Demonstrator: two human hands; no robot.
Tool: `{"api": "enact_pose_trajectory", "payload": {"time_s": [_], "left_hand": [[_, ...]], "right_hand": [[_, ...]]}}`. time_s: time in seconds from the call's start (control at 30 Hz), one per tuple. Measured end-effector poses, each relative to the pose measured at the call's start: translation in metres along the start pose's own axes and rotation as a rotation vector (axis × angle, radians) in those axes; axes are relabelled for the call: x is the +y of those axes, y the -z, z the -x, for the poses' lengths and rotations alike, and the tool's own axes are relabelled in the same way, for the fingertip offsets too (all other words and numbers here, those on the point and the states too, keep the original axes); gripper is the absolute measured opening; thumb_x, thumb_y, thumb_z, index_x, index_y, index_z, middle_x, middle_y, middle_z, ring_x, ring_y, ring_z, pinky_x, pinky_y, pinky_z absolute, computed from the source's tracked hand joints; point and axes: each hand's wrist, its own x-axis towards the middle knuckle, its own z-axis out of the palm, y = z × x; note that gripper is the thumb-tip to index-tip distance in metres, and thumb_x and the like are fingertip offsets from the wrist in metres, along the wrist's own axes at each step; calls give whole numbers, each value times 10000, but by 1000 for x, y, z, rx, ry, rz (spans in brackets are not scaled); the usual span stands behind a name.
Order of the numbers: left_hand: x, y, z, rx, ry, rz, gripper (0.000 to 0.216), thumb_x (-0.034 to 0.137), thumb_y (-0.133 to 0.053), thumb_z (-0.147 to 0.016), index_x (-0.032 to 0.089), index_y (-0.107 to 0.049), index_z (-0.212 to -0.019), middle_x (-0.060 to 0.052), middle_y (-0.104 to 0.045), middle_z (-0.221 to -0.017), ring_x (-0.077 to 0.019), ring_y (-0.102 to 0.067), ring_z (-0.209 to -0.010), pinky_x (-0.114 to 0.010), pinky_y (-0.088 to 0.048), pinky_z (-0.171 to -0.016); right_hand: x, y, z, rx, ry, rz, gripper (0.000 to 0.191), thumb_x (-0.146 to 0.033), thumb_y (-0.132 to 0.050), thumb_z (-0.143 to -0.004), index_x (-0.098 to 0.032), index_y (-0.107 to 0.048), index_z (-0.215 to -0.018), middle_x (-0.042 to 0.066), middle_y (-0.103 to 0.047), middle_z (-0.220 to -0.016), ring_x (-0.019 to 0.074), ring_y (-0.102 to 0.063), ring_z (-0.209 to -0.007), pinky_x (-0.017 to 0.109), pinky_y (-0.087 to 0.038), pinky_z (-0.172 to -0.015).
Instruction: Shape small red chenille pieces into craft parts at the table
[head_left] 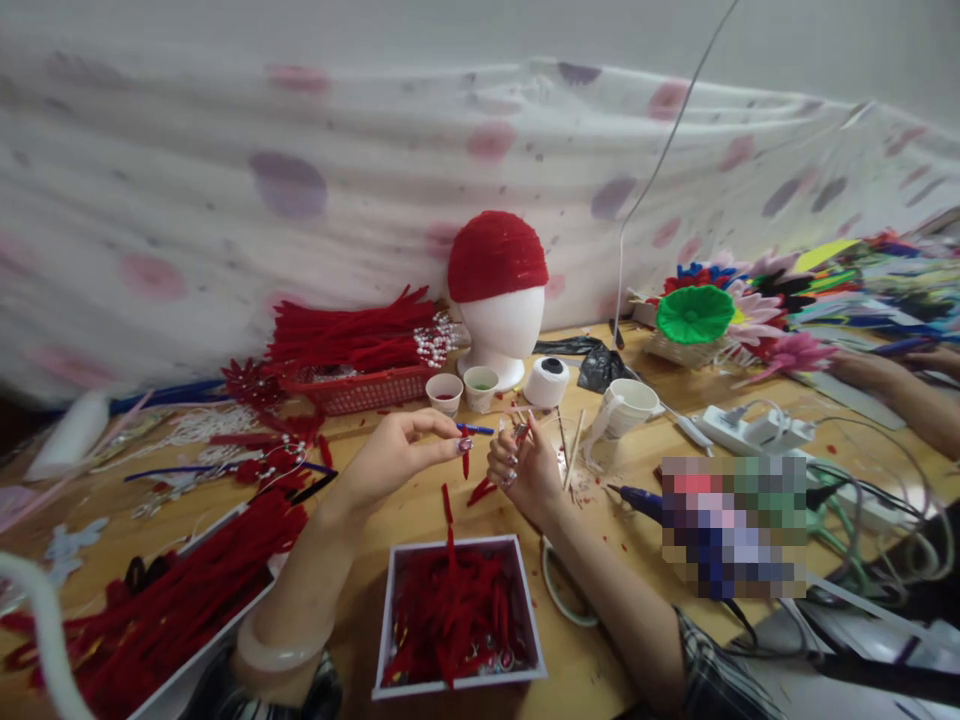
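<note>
My left hand point(405, 455) pinches a short red chenille strip point(466, 463) between thumb and fingers, above the table. Beside it, to the right, my right hand point(529, 468) is closed with its fingers curled. Something small and partly metallic, with a bit of red, shows at its fingertips, too small to name. Below both hands stands a white box point(381, 625) holding tangled red chenille strips point(450, 600) and some shiny pieces. One strip sticks up over its far edge. More red scraps point(481, 491) lie on the wood under my hands.
A white foam head point(501, 325) in a red cap stands at the back, beside a red basket point(367, 392) of chenille stems. Paper cups point(630, 405), a thread spool point(547, 382), a glue gun point(637, 502) and a power strip point(757, 432) sit rightward. Another person's hand point(870, 375) is far right.
</note>
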Motion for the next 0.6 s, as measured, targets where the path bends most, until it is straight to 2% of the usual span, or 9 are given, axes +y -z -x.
{"api": "enact_pose_trajectory", "payload": {"time_s": [0.1,0.23,0.33,0.4,0.47,0.6], "left_hand": [[6,-2,7,-145,-61,-133,99,305,-725,-677,208,-743,-684,-49,-729,-842,-203,-642,-816,-336,-463,-830],[2,-9,19,-469,-132,-374,68,251,-698,-711,263,-764,-706,-14,-728,-748,-196,-648,-784,-300,-450,-769],[-8,-9,20,-660,-27,-555,155,162,-675,-684,279,-773,-714,1,-730,-708,-193,-656,-727,-269,-432,-683],[-13,-5,14,-698,43,-566,195,154,-608,-730,250,-777,-749,-12,-746,-743,-180,-658,-686,-251,-431,-639],[-15,1,6,-689,47,-484,223,190,-555,-789,218,-776,-797,-33,-761,-799,-182,-670,-720,-245,-450,-661],[-17,11,-3,-652,47,-385,183,210,-596,-771,186,-768,-824,-64,-766,-845,-202,-685,-776,-263,-487,-718]], "right_hand": [[-4,3,0,-1,3,-19,539,-651,-468,-838,-205,-350,-560,-62,-268,-513,90,-178,-418,227,-185,-412],[-7,7,-1,-9,4,-50,516,-621,-451,-864,-206,-340,-579,-61,-256,-544,95,-164,-439,222,-202,-424],[-8,9,-2,-9,12,-80,516,-615,-437,-875,-205,-336,-578,-63,-244,-545,95,-152,-444,218,-206,-430],[-7,10,-2,-5,6,-106,512,-605,-428,-882,-205,-337,-576,-62,-247,-543,98,-155,-447,218,-215,-434],[-6,11,-3,-4,-4,-123,503,-592,-423,-889,-204,-344,-579,-62,-254,-546,98,-158,-449,218,-221,-437],[-5,13,-4,-8,-4,-109,497,-592,-438,-884,-205,-343,-587,-63,-249,-554,98,-158,-449,218,-221,-439]]}}
